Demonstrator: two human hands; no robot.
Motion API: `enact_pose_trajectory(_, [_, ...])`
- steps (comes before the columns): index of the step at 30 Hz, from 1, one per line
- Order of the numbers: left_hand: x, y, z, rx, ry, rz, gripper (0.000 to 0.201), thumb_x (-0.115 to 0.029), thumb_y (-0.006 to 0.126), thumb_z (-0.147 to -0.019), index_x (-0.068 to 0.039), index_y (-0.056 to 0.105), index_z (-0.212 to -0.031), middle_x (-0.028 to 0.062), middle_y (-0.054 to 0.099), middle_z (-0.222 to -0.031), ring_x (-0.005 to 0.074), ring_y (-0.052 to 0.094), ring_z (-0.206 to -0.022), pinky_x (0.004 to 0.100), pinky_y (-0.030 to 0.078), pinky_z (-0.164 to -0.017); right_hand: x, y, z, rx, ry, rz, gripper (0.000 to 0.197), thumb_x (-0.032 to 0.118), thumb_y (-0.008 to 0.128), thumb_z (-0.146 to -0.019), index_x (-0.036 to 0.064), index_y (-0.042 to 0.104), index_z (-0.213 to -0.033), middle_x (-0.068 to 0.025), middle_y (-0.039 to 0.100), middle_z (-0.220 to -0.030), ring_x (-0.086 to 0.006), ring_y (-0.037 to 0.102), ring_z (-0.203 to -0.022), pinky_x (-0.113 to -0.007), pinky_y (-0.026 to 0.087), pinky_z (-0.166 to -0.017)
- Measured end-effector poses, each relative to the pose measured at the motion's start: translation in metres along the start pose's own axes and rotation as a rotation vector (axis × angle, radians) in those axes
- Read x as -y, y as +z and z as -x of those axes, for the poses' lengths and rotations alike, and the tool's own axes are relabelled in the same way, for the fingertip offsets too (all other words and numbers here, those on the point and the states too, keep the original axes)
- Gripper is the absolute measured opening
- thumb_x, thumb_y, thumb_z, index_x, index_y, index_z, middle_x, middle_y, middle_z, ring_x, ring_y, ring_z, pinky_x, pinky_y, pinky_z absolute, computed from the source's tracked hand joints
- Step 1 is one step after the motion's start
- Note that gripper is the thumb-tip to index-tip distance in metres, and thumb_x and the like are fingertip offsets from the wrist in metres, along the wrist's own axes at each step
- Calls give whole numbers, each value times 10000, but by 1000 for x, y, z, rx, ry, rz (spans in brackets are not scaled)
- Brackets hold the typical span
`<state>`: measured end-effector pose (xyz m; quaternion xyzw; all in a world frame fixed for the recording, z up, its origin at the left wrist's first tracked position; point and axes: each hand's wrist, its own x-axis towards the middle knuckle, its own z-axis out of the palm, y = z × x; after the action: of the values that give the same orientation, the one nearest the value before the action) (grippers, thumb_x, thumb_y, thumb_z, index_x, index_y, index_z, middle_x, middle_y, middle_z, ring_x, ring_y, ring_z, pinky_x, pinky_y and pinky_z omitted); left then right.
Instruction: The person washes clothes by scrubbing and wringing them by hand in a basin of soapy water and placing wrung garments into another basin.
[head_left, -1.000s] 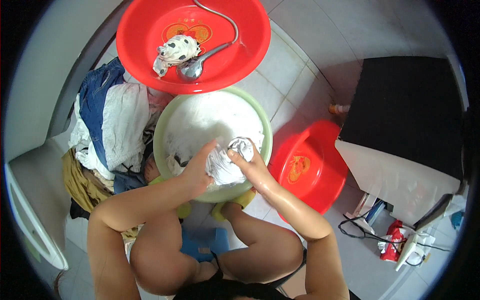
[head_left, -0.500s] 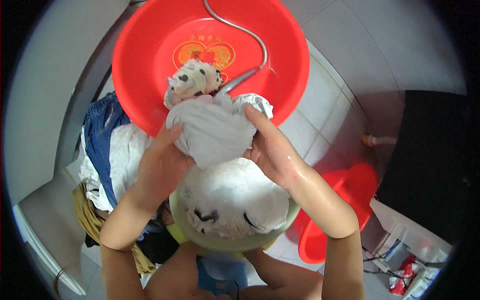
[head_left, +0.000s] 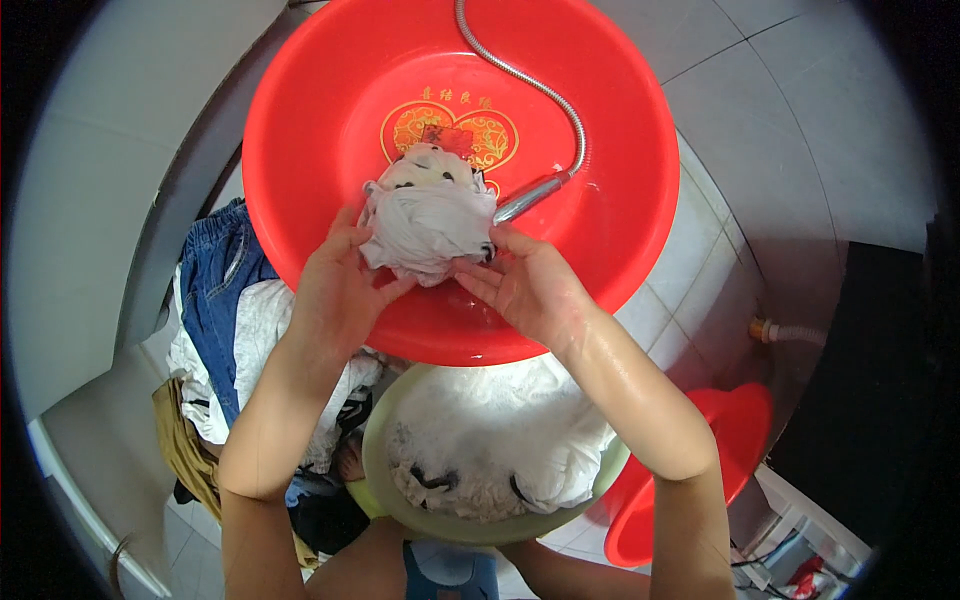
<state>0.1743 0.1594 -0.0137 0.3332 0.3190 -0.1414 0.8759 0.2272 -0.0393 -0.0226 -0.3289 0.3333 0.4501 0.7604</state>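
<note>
A balled-up white wet garment (head_left: 430, 232) lies in the near part of the big red basin (head_left: 640, 190), against a white cloth with black spots (head_left: 428, 168). My left hand (head_left: 342, 275) is at the garment's left side, fingers spread, its fingertips by the cloth. On the other side, my right hand (head_left: 530, 290) has its thumb and fingers apart at the garment's right and lower edge. Neither hand appears to grip it. Below them stands a pale green basin (head_left: 455, 535), filled with soapy white laundry (head_left: 500, 430). The garment's underside is hidden.
A metal shower head (head_left: 528, 198) on a flexible hose rests in the red basin. Jeans (head_left: 215, 290) and other clothes are piled on the left. A smaller red basin (head_left: 735, 425) stands at the right, near a black-topped stand (head_left: 850, 390) with cables below.
My hands have moved forward with the white garment, from above the gap between basins into the red basin. Their fingers have spread from it. The view has shifted slightly.
</note>
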Motion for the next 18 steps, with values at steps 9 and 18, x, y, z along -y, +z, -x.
enact_pose_trajectory(9, [14,22,27,90,52,-136,559,-313,472,-925,-183,298,-1441,75,369,-1412,217,358,-1283,420,254,-1069,-23,17,41,-59,-262,401,554,215,438,-952,93,227,-1449,-112,339,-1404,-225,309,-1312,-385,228,-1098])
enact_pose_trajectory(18, [30,27,86,298,55,-329,500,-186,510,-876,-107,428,-1363,83,415,-1381,180,365,-1277,325,244,-1072,-40,-13,138,152,-395,495,500,228,500,-942,73,345,-1391,-99,447,-1344,-191,484,-1185,-302,374,-990])
